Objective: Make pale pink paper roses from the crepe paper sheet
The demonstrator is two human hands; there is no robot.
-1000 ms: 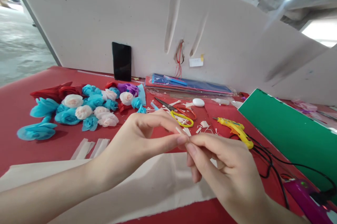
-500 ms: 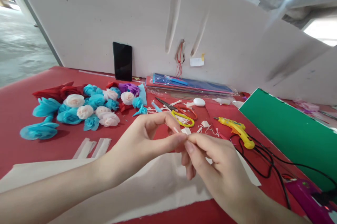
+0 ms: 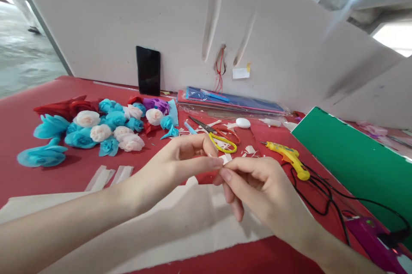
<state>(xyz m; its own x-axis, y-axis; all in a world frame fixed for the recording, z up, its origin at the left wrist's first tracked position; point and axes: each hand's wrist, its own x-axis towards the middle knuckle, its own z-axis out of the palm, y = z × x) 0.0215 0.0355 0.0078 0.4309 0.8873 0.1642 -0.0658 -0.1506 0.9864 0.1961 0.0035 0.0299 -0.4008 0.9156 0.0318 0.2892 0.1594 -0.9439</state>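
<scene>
My left hand (image 3: 180, 162) and my right hand (image 3: 257, 192) meet above a cream paper sheet (image 3: 151, 231), thumb and forefinger pinched on each. Between the fingertips is a small piece of white paper (image 3: 210, 155), mostly hidden by the fingers. The other fingers of both hands curl inward. Below the left hand, a pale rounded paper tip (image 3: 192, 181) shows against the red table. Just beyond the hands lie scissors (image 3: 222, 143) with yellow and red handles, amid white paper scraps (image 3: 250, 150).
Blue, white, red and purple paper flowers (image 3: 109, 126) cluster at left, near folded pale strips (image 3: 100, 178). A phone (image 3: 148, 70) leans on the white panel. At right are a yellow glue gun (image 3: 286, 156), black cables, a green board (image 3: 350, 166) and a purple power strip (image 3: 370, 233).
Both hands stay pinched together and shift slightly left. The pale rounded tip now shows below the left hand. The view has tilted a little.
</scene>
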